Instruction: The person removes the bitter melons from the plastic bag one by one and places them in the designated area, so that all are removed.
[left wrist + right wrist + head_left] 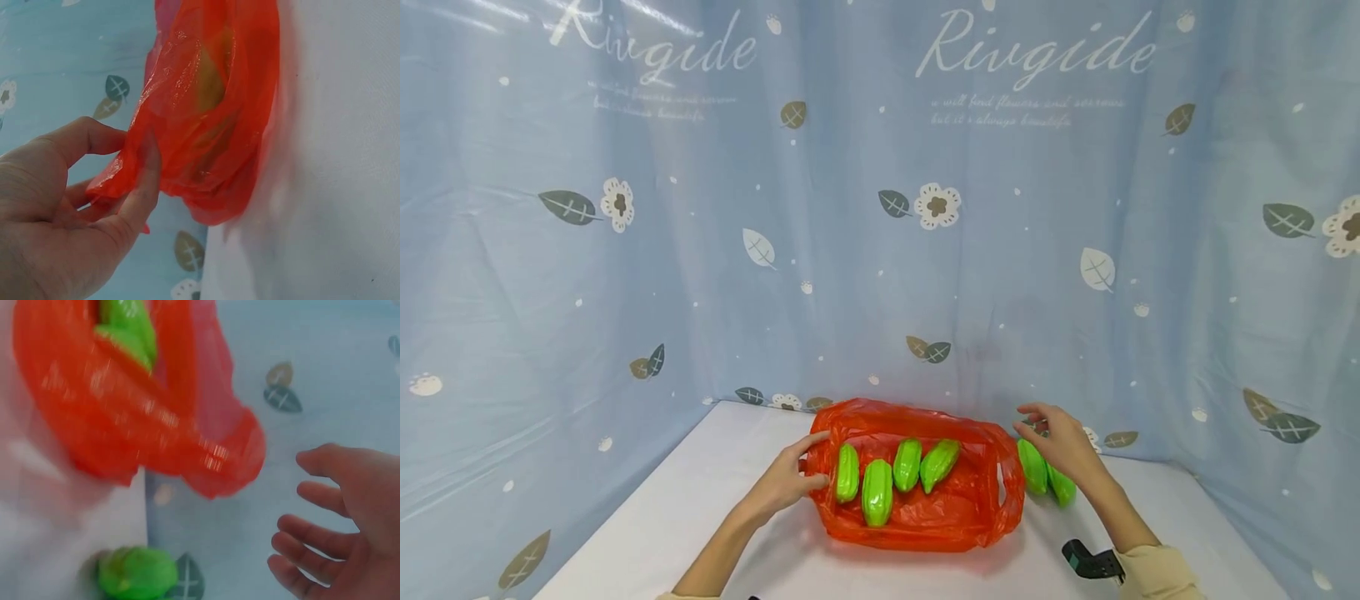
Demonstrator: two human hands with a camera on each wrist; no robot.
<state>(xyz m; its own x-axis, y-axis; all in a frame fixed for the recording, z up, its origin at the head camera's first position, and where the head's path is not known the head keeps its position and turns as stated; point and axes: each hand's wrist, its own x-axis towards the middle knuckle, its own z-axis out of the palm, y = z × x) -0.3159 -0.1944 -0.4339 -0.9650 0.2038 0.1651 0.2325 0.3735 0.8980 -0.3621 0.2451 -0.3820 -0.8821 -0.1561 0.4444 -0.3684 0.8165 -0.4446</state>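
An orange-red plastic bag (917,537) lies spread with its mouth upward on the white table in the head view. Inside it are several glossy green, ridged, oblong fruits (877,492) that resemble star fruit. At the bag's left end my left hand (782,479) holds the thin plastic. The left wrist view shows thumb and fingers around the bag's edge (140,156), one fingertip partly behind the film. My right hand (1063,442) hovers with nothing in it, fingers spread and slightly bent. Below it, beside the bag's right end, lie two more green fruits (1032,467), partly covered by the hand.
A white table (722,467) carries everything. Behind and at both sides hangs a blue curtain (850,275) printed with leaves and flowers; its lower edge meets the table's back. A black camera mount (1086,560) sits at my right wrist.
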